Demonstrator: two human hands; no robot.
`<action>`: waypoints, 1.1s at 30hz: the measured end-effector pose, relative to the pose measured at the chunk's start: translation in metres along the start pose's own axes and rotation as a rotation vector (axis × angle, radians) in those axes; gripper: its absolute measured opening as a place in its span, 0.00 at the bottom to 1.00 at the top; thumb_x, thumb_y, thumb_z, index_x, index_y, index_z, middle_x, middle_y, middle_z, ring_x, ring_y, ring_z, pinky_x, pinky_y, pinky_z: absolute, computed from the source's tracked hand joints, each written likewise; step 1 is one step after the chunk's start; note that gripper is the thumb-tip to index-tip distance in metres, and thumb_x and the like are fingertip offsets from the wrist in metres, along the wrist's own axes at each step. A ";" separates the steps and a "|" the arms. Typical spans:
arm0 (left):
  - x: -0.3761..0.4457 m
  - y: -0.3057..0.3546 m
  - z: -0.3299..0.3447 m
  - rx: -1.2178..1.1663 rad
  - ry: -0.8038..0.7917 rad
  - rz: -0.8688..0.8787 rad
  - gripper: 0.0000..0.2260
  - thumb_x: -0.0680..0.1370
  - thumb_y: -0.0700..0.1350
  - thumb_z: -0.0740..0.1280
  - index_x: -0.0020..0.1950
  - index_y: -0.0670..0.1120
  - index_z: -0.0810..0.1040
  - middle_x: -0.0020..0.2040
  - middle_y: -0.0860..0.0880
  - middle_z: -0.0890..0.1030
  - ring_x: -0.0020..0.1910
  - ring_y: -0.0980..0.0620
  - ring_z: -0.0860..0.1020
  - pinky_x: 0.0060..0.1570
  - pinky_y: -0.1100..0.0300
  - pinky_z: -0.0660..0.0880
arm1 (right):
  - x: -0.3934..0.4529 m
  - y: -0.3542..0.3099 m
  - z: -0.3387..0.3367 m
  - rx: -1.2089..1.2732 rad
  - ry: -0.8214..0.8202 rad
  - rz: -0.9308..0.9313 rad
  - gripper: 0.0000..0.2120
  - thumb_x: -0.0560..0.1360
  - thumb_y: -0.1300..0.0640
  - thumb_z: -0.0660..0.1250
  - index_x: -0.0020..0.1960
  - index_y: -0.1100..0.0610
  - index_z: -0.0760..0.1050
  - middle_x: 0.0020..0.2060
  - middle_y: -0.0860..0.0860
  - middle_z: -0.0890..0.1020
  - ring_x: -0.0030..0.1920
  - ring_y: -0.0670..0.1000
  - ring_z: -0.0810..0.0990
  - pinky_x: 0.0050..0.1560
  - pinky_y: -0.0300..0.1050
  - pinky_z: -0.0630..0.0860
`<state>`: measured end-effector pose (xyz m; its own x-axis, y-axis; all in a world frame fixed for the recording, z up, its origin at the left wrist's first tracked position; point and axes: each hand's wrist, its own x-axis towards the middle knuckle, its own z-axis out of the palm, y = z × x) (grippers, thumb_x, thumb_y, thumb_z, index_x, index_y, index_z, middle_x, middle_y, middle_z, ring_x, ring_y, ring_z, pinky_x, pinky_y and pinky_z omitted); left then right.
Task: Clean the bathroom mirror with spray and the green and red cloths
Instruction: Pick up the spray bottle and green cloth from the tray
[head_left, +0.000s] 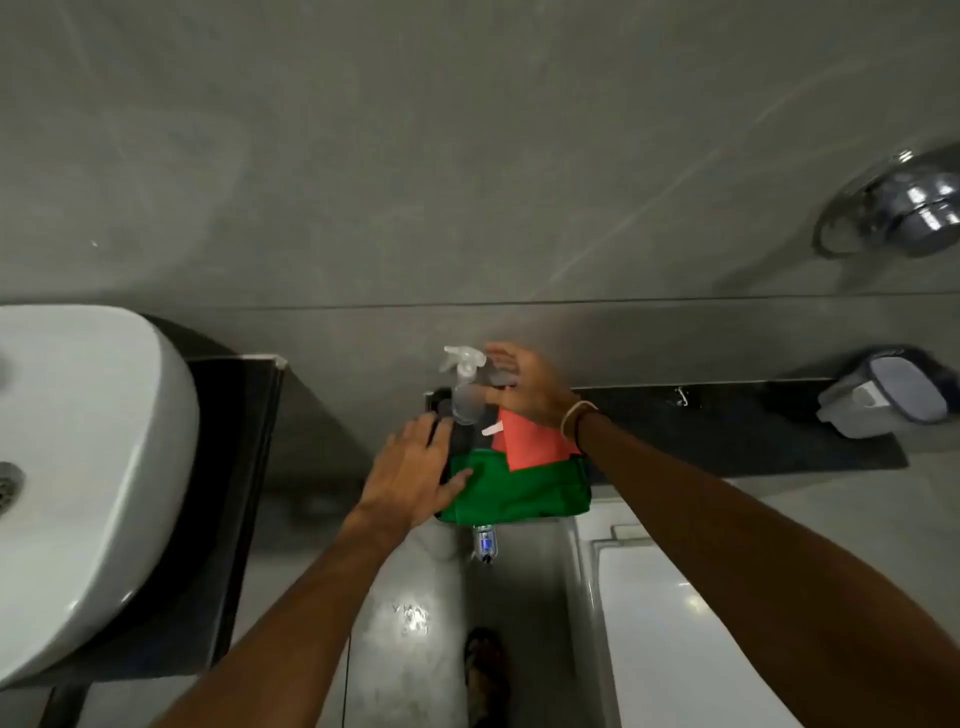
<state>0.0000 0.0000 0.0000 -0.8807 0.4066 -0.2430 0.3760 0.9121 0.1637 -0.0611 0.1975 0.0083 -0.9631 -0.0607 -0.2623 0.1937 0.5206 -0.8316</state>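
Observation:
A clear spray bottle (464, 382) with a white trigger head stands at the left end of a dark ledge (727, 431). My right hand (524, 382) is right beside it, fingers spread, not closed around it. A red cloth (530, 441) lies folded under my right wrist. Overlapping its near edge is a green cloth (519, 493), spread flat at the ledge's front. My left hand (415, 473) rests open at the green cloth's left edge, thumb on the fabric. The mirror is not in view.
A white washbasin (88, 467) on a dark counter fills the left. A white toilet cistern (675, 623) sits lower right. A chrome fitting (904, 208) and a white holder (883, 397) hang on the grey tiled wall at right. My foot (485, 670) is on the floor.

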 end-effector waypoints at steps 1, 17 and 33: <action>0.012 0.006 0.006 -0.016 -0.085 0.002 0.32 0.79 0.61 0.64 0.76 0.44 0.64 0.70 0.42 0.70 0.66 0.40 0.74 0.64 0.46 0.73 | 0.009 0.002 0.004 -0.013 -0.023 -0.060 0.30 0.70 0.60 0.80 0.69 0.63 0.75 0.65 0.59 0.82 0.66 0.60 0.81 0.68 0.42 0.77; 0.055 0.028 0.074 -0.504 -0.282 -0.416 0.24 0.72 0.47 0.76 0.66 0.45 0.75 0.64 0.41 0.80 0.64 0.41 0.79 0.60 0.52 0.75 | 0.031 0.010 0.079 -0.187 0.258 -0.508 0.17 0.77 0.54 0.74 0.56 0.68 0.81 0.49 0.61 0.81 0.48 0.59 0.83 0.53 0.52 0.81; -0.032 -0.040 -0.205 -0.908 -0.278 -0.108 0.18 0.74 0.39 0.77 0.63 0.41 0.80 0.57 0.42 0.87 0.57 0.43 0.85 0.59 0.51 0.82 | -0.039 -0.245 -0.017 0.216 0.472 -0.848 0.40 0.79 0.29 0.48 0.55 0.64 0.79 0.46 0.58 0.83 0.32 0.57 0.80 0.36 0.58 0.79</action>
<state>-0.0461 -0.0606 0.1972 -0.7534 0.4277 -0.4994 -0.1734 0.6033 0.7784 -0.0745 0.0862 0.2306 -0.7651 0.0283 0.6432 -0.6090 0.2926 -0.7373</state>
